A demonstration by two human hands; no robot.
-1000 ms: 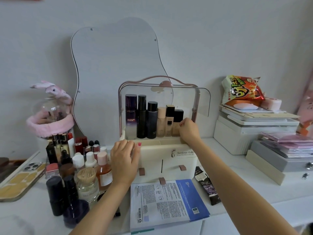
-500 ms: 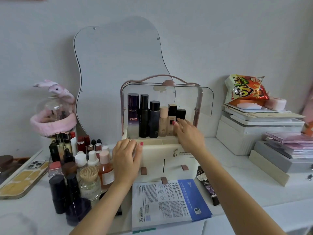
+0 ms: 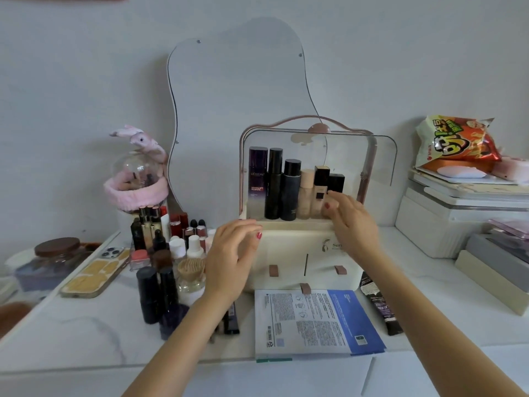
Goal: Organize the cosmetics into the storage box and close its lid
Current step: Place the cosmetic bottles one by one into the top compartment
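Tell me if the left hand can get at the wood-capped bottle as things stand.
Probably yes. The left hand is open and empty, right beside the wood-capped bottle, which stands at the near right edge of the bottle cluster. Nothing stands between them; only the dark bottles crowd its far side.

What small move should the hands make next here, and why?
Probably the left hand should reach left and pick one bottle from the cluster of cosmetics on the table. Both hands look empty, the right hand hovers by the black-capped bottles already standing in the storage box, whose clear lid is open, and many items remain outside.
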